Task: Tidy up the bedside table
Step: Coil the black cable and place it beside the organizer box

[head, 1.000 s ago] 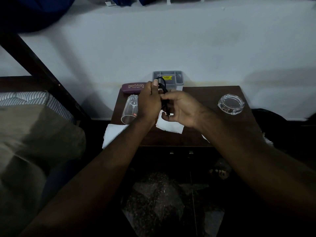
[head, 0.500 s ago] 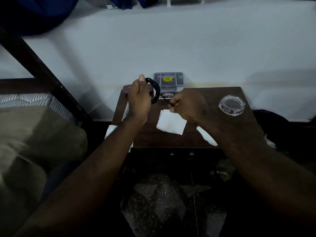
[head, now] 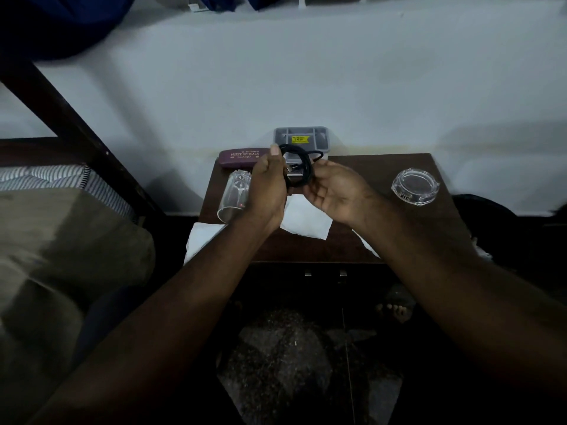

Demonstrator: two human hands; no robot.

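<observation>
A black cable (head: pixel 302 167) is wound into a small coil above the dark wooden bedside table (head: pixel 368 176). My left hand (head: pixel 268 185) grips the coil from the left, thumb up. Cupped against its right side, my right hand (head: pixel 336 188) has its fingers on the strands. A clear drinking glass (head: pixel 234 196) lies on its side at the table's left. Behind it rests a maroon spectacle case (head: pixel 242 157). A grey compartment tray (head: pixel 302 139) stands at the back edge, and a glass ashtray (head: pixel 414 187) sits at the right.
White paper tissues lie on the table: one (head: pixel 306 217) under my hands, one (head: pixel 201 239) hanging over the front left corner, one (head: pixel 365 245) by my right forearm. A bed with a striped mattress (head: pixel 46 176) stands left. The white wall (head: pixel 306 87) is directly behind.
My right hand has moved back in from the pulled-out cable end and now cups the coil. The left hand has lowered slightly to the right, uncovering the spectacle case and glass.
</observation>
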